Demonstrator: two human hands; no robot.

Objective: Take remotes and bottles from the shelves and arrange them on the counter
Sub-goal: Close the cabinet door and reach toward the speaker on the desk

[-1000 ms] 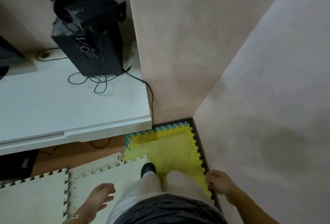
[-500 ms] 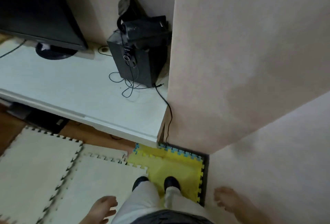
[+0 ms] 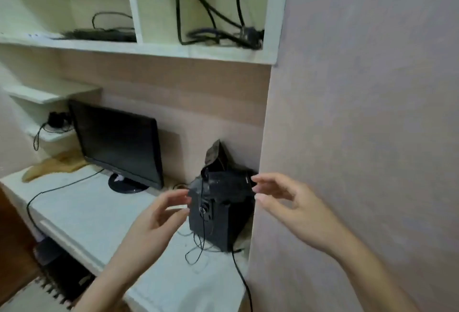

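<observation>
No remote or bottle is clearly visible. White shelves run across the top; their two compartments hold tangled black cables and dark flat items too blurred to identify. The white counter lies below. My left hand and my right hand are raised in front of me, fingers apart, holding nothing. They hover on either side of a black speaker box standing at the counter's right end, close to it but not gripping it.
A black monitor stands on the counter behind the speaker, with thin cables trailing across the top. A yellowish cloth lies at the far left. A pale wall panel closes off the right side.
The view has swung up from the floor mats to the counter and shelves. Both hands have risen from beside my legs to either side of the speaker box.
</observation>
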